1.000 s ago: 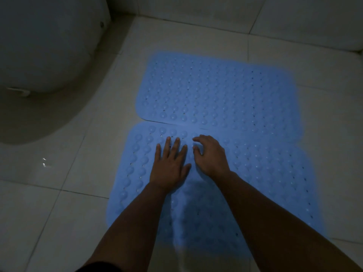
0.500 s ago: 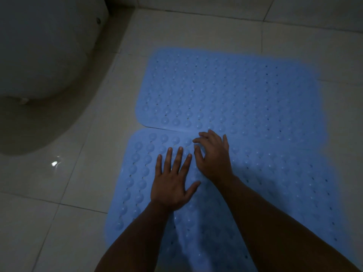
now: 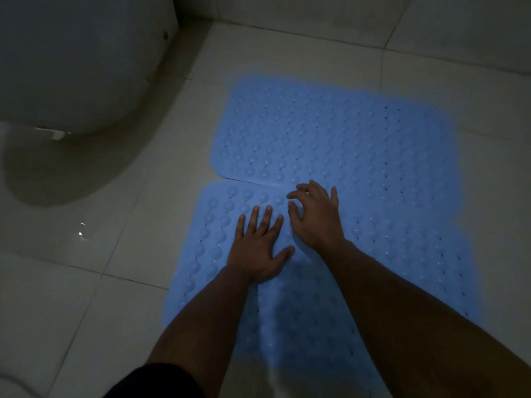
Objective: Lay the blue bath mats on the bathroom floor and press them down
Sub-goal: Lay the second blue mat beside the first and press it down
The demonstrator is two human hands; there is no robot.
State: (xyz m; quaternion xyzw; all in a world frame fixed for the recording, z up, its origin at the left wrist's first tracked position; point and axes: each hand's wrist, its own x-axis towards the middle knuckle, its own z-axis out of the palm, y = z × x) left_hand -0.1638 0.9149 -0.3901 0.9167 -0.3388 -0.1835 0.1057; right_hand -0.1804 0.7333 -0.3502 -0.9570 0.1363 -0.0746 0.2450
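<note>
Two blue bath mats, both laid on the tiled floor [image 3: 138, 254]: near mat [image 3: 388, 254] under the hands, far mat [image 3: 330, 133] just beyond them, edges meeting. Left hand [image 3: 260, 248] flat, fingers spread, pressing the near mat; right hand [image 3: 314, 216] beside it, fingers arched, holding nothing. Laying appears done; pressing underway, most of both mats seemingly left.

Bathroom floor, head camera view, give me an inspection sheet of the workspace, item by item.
Surface: pale tiled floor, glossy, with small glints near the toilet.
Job's things: far blue bath mat and near blue bath mat lie flat, edges meeting.
Clutter: nothing seen.
Grippers: left hand flat on the near mat, fingers spread; right hand on it near the seam, fingers arched.
Cables: nothing seen.
Surroundings: white toilet at left; tiled wall behind; dim light.
</note>
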